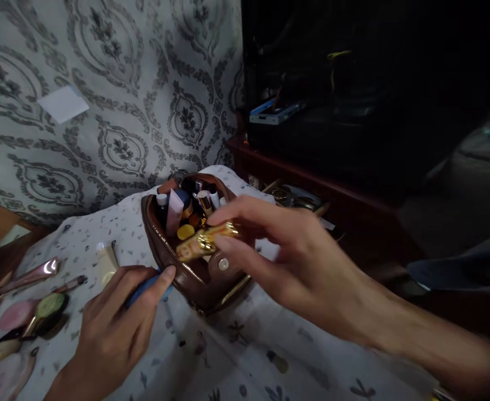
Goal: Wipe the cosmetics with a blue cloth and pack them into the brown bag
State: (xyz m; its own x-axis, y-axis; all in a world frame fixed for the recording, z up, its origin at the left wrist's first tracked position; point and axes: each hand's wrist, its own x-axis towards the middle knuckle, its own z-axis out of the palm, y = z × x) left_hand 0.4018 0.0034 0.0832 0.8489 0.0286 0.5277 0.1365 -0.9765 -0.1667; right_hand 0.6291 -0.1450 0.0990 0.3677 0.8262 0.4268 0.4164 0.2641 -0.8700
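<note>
My right hand [290, 253] pinches a shiny gold cosmetic tube [205, 243] with lettering on it, slightly blurred, between thumb and fingers. It holds the tube tilted over the opening of a brown zippered makeup bag [195, 284]. Inside the bag stand a pink tube [175, 214], a white-capped bottle [162, 206], a yellow round lid [185, 232] and several other cosmetics. My left hand [115, 323] is closed around a blue item [147, 289], mostly hidden by its fingers. Its index fingertip rests at the bag's near left edge.
On the patterned sheet [236, 356] at left lie a cream tube [107, 262], a metallic pink tube [28, 277], a brush [70, 284] and round compacts [17, 316]. An open drawer [295, 197] with small items sits behind the bag. Patterned wallpaper [123, 83] rises behind.
</note>
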